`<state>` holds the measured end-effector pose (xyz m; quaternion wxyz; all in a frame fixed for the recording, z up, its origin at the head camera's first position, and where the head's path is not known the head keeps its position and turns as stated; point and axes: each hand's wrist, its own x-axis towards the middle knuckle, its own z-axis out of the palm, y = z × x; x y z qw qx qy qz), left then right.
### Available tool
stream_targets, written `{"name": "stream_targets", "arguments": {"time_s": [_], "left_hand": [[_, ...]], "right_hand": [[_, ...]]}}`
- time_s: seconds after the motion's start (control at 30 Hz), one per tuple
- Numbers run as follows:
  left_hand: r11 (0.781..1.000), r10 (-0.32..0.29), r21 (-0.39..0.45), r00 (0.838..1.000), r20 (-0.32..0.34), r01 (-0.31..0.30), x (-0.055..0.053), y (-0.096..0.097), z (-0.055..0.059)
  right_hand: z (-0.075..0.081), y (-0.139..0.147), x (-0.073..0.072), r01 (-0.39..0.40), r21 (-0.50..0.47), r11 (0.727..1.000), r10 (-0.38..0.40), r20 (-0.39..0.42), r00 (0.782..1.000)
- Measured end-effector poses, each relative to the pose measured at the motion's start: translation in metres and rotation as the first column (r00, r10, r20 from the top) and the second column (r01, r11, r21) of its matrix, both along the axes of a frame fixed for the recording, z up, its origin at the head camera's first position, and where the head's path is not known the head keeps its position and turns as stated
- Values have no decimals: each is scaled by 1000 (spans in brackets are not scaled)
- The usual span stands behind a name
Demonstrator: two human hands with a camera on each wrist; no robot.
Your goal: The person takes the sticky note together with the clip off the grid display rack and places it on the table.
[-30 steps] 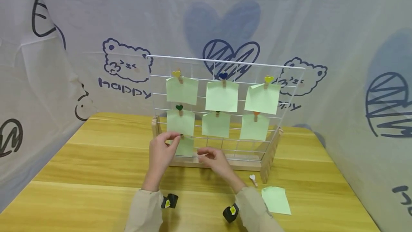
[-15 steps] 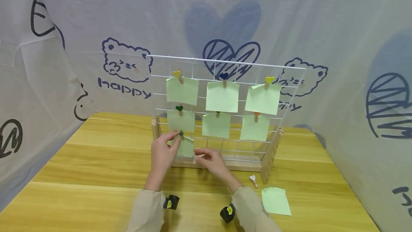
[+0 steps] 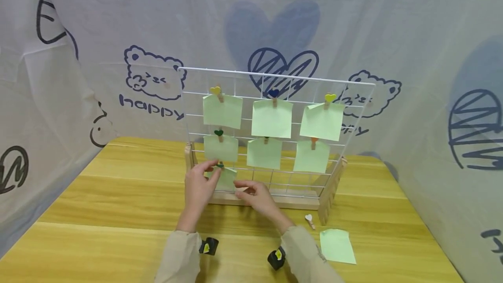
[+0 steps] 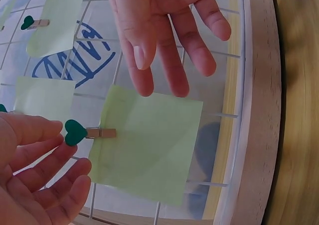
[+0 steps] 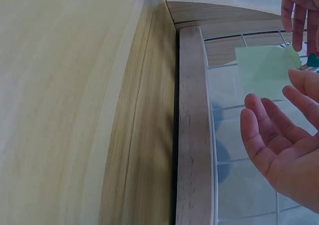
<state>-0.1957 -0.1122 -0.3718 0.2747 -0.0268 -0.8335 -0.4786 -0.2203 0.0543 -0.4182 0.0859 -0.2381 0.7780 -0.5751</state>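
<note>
My left hand (image 3: 198, 187) is at the lower left of the white wire grid (image 3: 284, 177), its thumb and index fingertips at the edge of a green heart clothespin (image 4: 76, 132). The heart's face shows uncovered in the left wrist view. This clothespin is on the upper edge of a pale green paper note (image 4: 147, 145) that hangs on the grid. Beside the note's other edge is my right hand (image 3: 261, 196), palm toward the note, its fingers loosely bent; in the right wrist view the hand (image 5: 286, 143) grips nothing. Whether its fingertips touch the paper cannot be told.
Several green notes hang above under heart clothespins, such as the note (image 3: 272, 119) with a blue heart. On the table (image 3: 118, 230) at right lie a white heart clothespin (image 3: 309, 221) and a loose green note (image 3: 338, 246). A wooden base (image 3: 267, 201) bears the grid.
The left fingers first covered the clothespin's heart, then uncovered it. The heart has since dropped slightly toward the note. My right hand has moved a little left, closer to the note.
</note>
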Motion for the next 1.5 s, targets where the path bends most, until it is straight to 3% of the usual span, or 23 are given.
{"name": "stream_targets", "arguments": {"time_s": [0.4,0.63,0.83,1.0,1.3,1.5], "left_hand": [[999,-26,-38,1000,-5,26,-4,-3,-4],[998,-66,-7,998,-21,66,-9,-5,-10],[996,-87,-3,994,-72,87,-13,-8,-15],[997,-74,-36,987,-142,70,-16,-9,-19],[998,-48,-45,949,-311,35,-22,-9,-27],[999,-20,-35,953,-302,9,-24,-8,-29]], "right_hand": [[-6,-5,-2,25,45,999,-19,-119,993],[-4,-8,-2,32,53,998,-25,-124,992],[16,-10,9,30,22,999,-27,-96,995],[31,-11,17,27,18,999,-25,-94,995],[3,-13,-2,60,28,998,-56,-116,992],[3,-13,-2,83,20,996,-80,-115,990]]}}
